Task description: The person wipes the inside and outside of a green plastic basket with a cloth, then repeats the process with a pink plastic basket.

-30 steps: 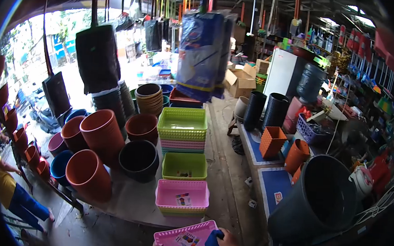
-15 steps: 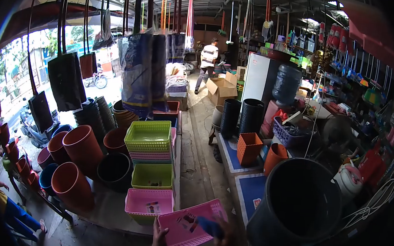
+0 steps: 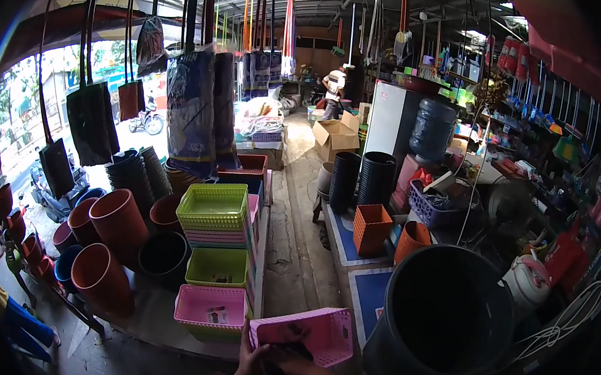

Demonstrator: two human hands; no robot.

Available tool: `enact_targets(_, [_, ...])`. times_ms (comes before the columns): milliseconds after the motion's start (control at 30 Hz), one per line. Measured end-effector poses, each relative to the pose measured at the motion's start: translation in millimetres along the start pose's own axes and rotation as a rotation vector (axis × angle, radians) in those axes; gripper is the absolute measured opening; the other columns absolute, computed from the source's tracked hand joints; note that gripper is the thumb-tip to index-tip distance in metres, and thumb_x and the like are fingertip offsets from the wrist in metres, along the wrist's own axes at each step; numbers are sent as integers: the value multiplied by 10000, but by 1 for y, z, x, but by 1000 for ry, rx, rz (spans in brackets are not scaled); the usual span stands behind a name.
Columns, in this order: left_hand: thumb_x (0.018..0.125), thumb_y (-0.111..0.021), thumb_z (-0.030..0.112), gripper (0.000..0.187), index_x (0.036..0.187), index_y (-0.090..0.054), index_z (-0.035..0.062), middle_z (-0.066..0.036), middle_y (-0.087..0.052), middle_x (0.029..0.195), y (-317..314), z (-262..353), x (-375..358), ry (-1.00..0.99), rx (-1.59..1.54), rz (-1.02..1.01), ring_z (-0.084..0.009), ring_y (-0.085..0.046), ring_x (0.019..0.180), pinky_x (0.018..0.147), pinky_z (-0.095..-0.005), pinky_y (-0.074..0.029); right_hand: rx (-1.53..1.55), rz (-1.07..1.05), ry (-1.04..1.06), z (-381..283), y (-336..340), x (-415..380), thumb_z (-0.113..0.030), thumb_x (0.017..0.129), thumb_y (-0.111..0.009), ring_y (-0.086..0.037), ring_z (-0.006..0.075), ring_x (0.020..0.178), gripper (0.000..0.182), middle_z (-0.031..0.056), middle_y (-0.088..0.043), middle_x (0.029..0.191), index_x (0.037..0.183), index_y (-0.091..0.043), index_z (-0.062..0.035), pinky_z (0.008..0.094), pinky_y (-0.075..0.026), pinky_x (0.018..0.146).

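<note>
A pink plastic basket with perforated sides is tilted in front of me at the bottom centre. My left hand is closed on its left end. Across the near side of the basket reaches my right hand, closed on a dark, bunched cloth close to my left hand. Parts of the cloth and the basket's near edge are hidden by my hands. To the left, another pink basket with a printed label sits on a stack, and green baskets stand piled behind it.
Terracotta-coloured pots crowd the left. A large black bin stands at right, near orange pots. Packaged goods hang overhead. Beyond the aisle are a cardboard box and a person. Another person is at lower left.
My right hand and the cloth have moved left, towards my left hand. The pink basket has turned and tilted. The distant person has shifted right, and the view has shifted slightly.
</note>
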State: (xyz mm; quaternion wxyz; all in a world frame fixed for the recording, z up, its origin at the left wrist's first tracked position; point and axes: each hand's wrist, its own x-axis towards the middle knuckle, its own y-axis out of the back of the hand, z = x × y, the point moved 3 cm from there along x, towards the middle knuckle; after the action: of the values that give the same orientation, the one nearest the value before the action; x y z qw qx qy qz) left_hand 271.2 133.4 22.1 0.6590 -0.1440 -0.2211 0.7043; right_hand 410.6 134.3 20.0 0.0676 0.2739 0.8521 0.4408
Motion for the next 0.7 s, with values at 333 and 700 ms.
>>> enact_targets(333, [747,-713,96,998,1537,-105,68,-147,-363,1437,-8,20,10,-28,29,-4,-260,-409,1296,1091,-385,-320,-148,-34,-35,-24,33,20,-265,730,-697,-231,394,1418,795,233,-344,1461,1403,-354,-17,510,-263,1122])
enact_targets(700, [759,-699,214,1000,1545,-92,99,-171,-345,1442,11,36,15,23,-44,115,-280,-402,1297,1082,-404,-334,953,563,-421,1,95,-24,-57,857,-590,-460,259,1315,568,200,-481,1410,1406,-446,-30,348,-336,1095])
